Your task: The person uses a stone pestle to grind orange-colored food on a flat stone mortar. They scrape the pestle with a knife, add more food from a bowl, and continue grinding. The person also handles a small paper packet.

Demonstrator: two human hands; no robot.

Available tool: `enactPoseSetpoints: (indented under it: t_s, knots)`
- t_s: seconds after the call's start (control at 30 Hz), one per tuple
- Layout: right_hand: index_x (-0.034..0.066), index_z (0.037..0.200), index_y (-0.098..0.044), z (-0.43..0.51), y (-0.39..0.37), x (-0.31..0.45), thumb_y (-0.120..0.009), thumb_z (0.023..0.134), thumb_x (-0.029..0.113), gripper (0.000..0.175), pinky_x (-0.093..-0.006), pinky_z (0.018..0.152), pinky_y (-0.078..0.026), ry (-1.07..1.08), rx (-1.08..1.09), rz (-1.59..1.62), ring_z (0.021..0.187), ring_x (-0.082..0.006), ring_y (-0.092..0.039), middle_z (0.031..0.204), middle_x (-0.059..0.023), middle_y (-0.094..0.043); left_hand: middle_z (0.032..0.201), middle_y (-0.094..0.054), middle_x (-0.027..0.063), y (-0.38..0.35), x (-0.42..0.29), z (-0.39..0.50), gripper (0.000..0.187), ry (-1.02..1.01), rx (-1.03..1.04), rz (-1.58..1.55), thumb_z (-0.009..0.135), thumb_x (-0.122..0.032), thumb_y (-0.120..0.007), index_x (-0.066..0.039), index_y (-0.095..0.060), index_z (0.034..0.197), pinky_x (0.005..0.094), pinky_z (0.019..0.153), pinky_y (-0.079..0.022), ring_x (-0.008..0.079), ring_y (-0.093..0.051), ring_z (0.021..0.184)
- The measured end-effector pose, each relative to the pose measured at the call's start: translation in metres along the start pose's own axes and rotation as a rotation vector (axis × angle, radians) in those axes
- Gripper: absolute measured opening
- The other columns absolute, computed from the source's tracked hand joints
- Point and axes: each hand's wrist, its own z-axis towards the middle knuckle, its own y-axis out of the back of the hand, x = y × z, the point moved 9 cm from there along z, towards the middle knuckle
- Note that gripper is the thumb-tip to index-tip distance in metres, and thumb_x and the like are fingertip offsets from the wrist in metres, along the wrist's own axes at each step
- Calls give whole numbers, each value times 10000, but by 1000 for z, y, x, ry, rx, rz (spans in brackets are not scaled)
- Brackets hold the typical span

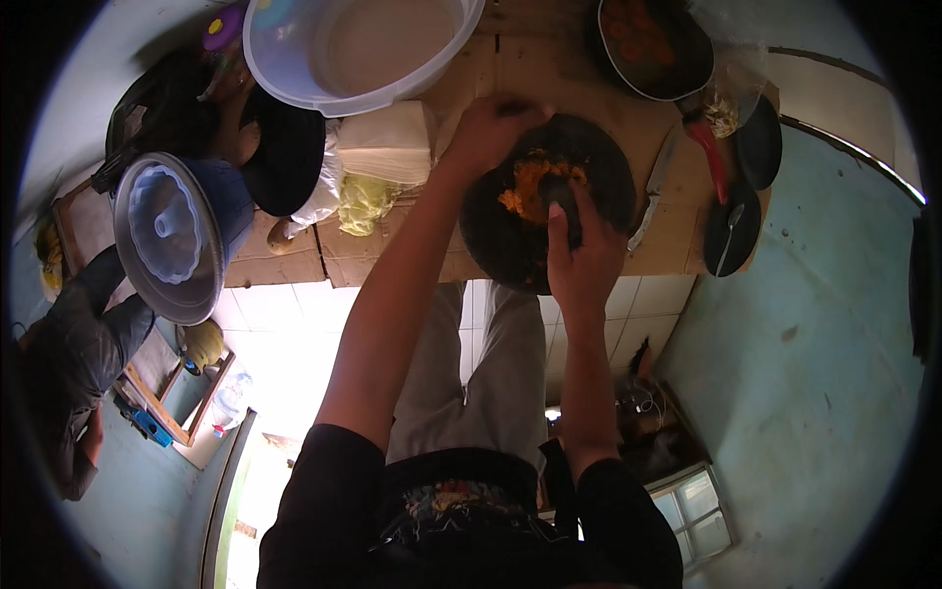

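A round dark stone mortar (500, 247) lies near the table's front edge, with orange mashed food (526, 184) in it. My right hand (585, 250) grips a dark pestle (561, 199), whose end rests in the orange mash. At the mortar's upper left rim is my left hand (504, 129), its fingers reaching over the edge; shadow hides whether they grip the rim.
A large clear plastic tub (383, 103), wrapped pale blocks (386, 143) and a bag of green leaves (364, 202) stand left. To the right lie a knife (655, 191), a pan of orange pieces (640, 44) with a red handle (708, 158), and a spoon (728, 235) on a dark dish. Another person sits far left.
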Motion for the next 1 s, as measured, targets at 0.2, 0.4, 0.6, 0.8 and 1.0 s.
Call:
enactPoseSetpoints:
  t_s: [0.2,0.4,0.6,0.8,1.0]
  knots:
    - [112,1307,-683,3,-6,0,-645,990,316,378,-430,824,-451,-13,-45,33,835,-294,-665,921,-90,-710,985,-765,162,2,-2,-1,545,-34,-34,78,837,-486,-792,22,-770,1034,355,883,-539,236,-721,941]
    - [94,1325,-666,3,-11,-13,-634,1004,318,392,-424,847,-465,-52,48,71,878,-317,-686,1038,-121,-744,954,-759,183,7,0,2,619,-23,-95,67,797,-531,-812,49,-759,1009,363,879,-543,252,-724,913]
    - [77,1298,-681,3,8,-38,-624,1020,332,381,-419,848,-495,-257,-82,126,940,-340,-707,1067,-168,-751,949,-758,180,5,5,3,645,-5,-75,93,784,-538,-819,59,-753,1020,366,865,-546,257,-723,901]
    - [126,1340,-663,5,-6,8,-629,1003,351,407,-426,812,-437,29,119,128,867,-297,-658,959,-134,-701,967,-756,163,5,5,5,628,10,-52,99,798,-521,-814,56,-753,1036,352,873,-533,229,-708,919]
    - [159,1326,-686,-19,-17,36,-655,970,359,409,-419,777,-403,228,116,-57,847,-263,-631,895,-95,-661,988,-755,147,5,1,0,602,27,-53,84,818,-493,-813,60,-750,1049,334,876,-523,200,-693,932]
